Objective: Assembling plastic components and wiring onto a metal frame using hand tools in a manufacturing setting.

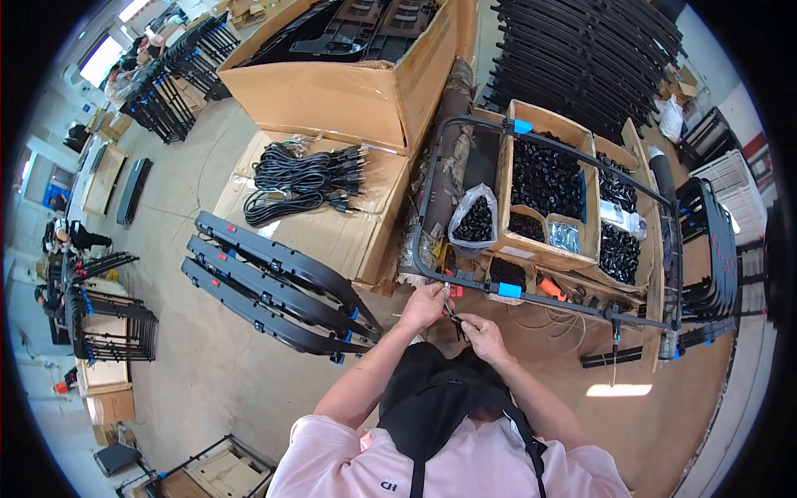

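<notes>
Both hands are in front of my apron, at the near edge of a black tubular frame [573, 309] that lies across the workbench. My left hand [424, 306] pinches the upper end of a short bundle of thin dark wires [450, 310] close under the frame's near left corner. Fingers of my right hand [482, 335] are closed on the lower part of the same wires, a little to the right and nearer my body. The wire ends are mostly hidden by the fingers. Blue wraps, one a near blue sleeve [508, 290], sit on the frame's tube.
Inside the frame are a wooden bin [545, 178] of small black parts and a clear bag [475, 217] of more. Coiled black cables [303, 180] lie on cardboard at the left, before a large carton [320, 100]. Curved black rails [274, 286] stand left of me. An orange-handled tool [551, 288] lies under the frame.
</notes>
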Tool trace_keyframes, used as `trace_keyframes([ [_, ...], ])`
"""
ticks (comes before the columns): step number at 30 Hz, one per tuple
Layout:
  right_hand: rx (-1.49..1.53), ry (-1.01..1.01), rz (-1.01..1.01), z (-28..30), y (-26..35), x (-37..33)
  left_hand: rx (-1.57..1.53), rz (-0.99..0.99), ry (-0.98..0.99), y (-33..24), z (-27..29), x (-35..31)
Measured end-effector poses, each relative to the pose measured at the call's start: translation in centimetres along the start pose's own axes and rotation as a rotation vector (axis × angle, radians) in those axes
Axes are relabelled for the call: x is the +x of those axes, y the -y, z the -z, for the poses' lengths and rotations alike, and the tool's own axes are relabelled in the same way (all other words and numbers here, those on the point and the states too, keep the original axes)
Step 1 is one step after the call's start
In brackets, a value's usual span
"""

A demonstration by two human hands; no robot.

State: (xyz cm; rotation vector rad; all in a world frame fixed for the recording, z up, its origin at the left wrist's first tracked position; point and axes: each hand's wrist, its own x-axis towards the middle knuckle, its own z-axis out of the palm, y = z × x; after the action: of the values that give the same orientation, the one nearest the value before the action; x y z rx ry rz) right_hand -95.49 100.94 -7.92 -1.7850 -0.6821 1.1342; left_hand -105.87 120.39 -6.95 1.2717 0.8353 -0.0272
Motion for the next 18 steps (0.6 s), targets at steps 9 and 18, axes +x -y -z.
trace_keyframes([
  [9, -0.040, -0.006, -0.007, -0.6, 1.6, 0.2, 0.213, -0.067, -0.022, 0.7, 1.0, 0.6],
  [18, -0.071, -0.047, -0.019, -0.6, 1.9, 0.5, 0.057, -0.026, -0.119, 0.5, -0.5, 0.1],
])
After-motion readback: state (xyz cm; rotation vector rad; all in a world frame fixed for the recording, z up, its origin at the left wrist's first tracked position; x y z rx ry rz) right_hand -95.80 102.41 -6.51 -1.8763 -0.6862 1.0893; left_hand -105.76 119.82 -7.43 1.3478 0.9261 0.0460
